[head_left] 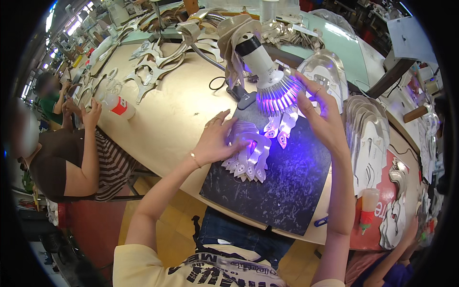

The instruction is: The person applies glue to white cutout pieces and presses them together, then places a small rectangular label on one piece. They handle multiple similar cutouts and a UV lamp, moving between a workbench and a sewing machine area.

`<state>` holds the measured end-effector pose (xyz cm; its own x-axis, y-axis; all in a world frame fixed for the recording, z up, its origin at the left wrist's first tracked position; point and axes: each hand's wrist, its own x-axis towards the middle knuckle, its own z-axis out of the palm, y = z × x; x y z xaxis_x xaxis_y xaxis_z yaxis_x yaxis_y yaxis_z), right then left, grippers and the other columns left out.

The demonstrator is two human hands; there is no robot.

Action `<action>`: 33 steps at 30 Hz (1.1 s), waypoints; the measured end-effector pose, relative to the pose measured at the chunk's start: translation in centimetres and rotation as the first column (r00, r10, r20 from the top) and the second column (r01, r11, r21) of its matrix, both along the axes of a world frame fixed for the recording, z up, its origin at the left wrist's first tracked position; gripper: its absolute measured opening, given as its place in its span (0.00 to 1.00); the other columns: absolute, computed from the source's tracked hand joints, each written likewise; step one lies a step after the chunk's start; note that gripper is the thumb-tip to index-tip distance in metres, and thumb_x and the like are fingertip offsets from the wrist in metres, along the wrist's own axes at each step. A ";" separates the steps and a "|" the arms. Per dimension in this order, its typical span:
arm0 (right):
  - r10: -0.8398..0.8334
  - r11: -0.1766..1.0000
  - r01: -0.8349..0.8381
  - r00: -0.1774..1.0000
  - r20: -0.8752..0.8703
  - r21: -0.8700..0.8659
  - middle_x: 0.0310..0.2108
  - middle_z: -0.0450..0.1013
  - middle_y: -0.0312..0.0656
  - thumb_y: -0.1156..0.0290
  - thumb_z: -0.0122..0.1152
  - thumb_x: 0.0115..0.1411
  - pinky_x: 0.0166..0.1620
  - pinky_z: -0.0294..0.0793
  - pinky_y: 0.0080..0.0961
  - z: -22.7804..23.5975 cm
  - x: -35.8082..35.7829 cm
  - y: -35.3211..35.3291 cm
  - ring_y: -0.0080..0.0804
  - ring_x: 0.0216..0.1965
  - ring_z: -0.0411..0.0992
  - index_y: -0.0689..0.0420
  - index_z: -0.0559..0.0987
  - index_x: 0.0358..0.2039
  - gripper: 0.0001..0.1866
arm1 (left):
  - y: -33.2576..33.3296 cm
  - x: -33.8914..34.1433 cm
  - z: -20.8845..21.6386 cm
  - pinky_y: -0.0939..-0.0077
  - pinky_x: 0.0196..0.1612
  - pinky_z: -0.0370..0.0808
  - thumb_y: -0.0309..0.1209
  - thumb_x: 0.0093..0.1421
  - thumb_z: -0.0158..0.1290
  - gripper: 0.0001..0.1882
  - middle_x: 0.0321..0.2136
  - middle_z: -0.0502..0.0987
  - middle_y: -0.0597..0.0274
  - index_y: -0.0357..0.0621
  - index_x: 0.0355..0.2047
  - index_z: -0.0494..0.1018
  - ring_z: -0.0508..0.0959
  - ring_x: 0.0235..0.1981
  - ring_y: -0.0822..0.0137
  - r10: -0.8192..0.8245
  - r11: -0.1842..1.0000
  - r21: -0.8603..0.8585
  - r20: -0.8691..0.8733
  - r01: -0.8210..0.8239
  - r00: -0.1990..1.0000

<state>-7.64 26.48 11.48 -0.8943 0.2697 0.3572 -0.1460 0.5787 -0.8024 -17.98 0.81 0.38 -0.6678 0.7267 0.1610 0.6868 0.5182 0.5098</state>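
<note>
The room is evenly bright from windows at far left, while the lamp (275, 88) throws violet glare onto the pale cut pieces (248, 155) and dark mat (282, 191) beneath it. Fisheye bending curves the table edge (158, 167), corners go black, and faces at left are blurred

Dark work mat (282, 191) lies on the long table (177, 110), at its near edge in front of the wearer. Fanned stack of flat cut pieces (248, 160) on the mat's left part, left hand (215, 141) resting on it. Lamp (267, 71) hangs over the mat's far edge; two more pieces (282, 129) lie right under it. Right hand (325, 119) just right of the lamp head. Stacked pieces (368, 138) right of the mat. Squeeze bottle (119, 106) far left on the table, near a seated person (81, 162).
</note>
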 end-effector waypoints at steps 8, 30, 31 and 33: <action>-0.098 0.992 0.109 0.985 -0.145 0.065 0.35 0.79 0.50 0.47 0.74 0.47 0.47 0.69 0.37 0.0 0.9 -5.4 0.41 0.41 0.75 0.64 0.83 0.43 0.33 | 2.4 -2.5 -0.5 0.62 0.57 0.70 0.39 0.50 0.67 0.29 0.47 0.78 0.52 0.41 0.50 0.74 0.76 0.51 0.56 -0.197 0.944 0.329 0.459 0.041 0.866; -0.743 0.627 0.676 0.668 0.036 0.387 0.42 0.79 0.47 0.61 0.70 0.56 0.47 0.76 0.32 -5.6 16.0 15.0 0.37 0.42 0.77 0.60 0.82 0.46 0.20 | 3.1 -0.9 2.5 0.67 0.54 0.73 0.45 0.49 0.70 0.38 0.44 0.77 0.50 0.33 0.52 0.69 0.77 0.48 0.59 -0.078 0.997 0.010 0.383 0.080 0.921; -0.801 0.568 0.708 0.592 0.086 0.419 0.44 0.78 0.49 0.57 0.70 0.56 0.47 0.76 0.34 -6.1 17.0 17.3 0.40 0.43 0.77 0.59 0.80 0.49 0.25 | 3.4 -1.1 2.9 0.67 0.54 0.72 0.45 0.48 0.70 0.38 0.44 0.76 0.50 0.33 0.52 0.70 0.76 0.48 0.59 -0.081 0.995 -0.023 0.426 0.100 0.901; -0.802 0.534 0.698 0.597 0.024 0.477 0.43 0.77 0.53 0.55 0.71 0.54 0.49 0.75 0.36 -7.0 17.9 20.8 0.44 0.45 0.76 0.61 0.79 0.50 0.28 | 3.7 -1.5 3.6 0.67 0.54 0.72 0.45 0.47 0.70 0.35 0.46 0.75 0.50 0.34 0.49 0.71 0.75 0.49 0.58 0.012 0.981 -0.175 0.475 0.081 0.880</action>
<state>10.24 47.29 4.49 -0.4871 0.7649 0.4214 0.6339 0.6416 -0.4319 -19.44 4.52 3.97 -0.6043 0.7360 -0.3051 0.4076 0.6146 0.6754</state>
